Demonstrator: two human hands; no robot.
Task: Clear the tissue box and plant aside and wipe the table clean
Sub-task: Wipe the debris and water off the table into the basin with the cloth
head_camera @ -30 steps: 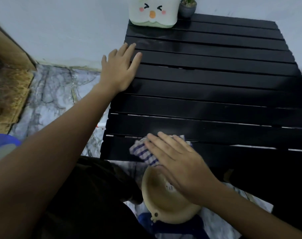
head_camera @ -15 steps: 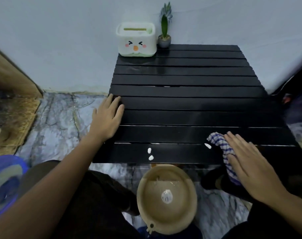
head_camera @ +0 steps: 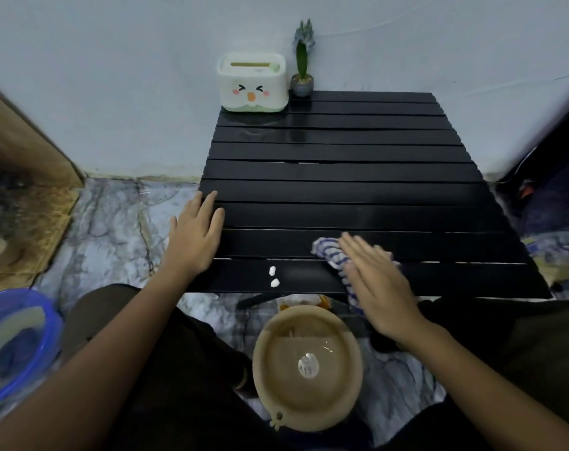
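A black slatted table [head_camera: 341,190] stands against the wall. The white tissue box [head_camera: 252,83] with a cartoon face sits at its far left corner, and a small potted plant [head_camera: 302,78] stands just right of it. My right hand [head_camera: 374,281] lies flat, fingers together, pressing a blue-and-white striped cloth [head_camera: 330,255] onto the near slats; part of the cloth hangs over the front edge. My left hand [head_camera: 193,236] rests flat on the table's left edge, holding nothing. Two small white crumbs [head_camera: 273,276] lie on the nearest slat, left of the cloth.
A tan round basin [head_camera: 307,369] sits on the floor below the front edge, with a white bit in it. A blue bowl [head_camera: 13,340] is at the lower left. A wooden board leans at the left wall. Dark objects lie at the right.
My right hand has slid the cloth leftward along the near slats, toward the two white crumbs. My left hand stays on the table's left edge. Earlier, the view pulled back from the table.
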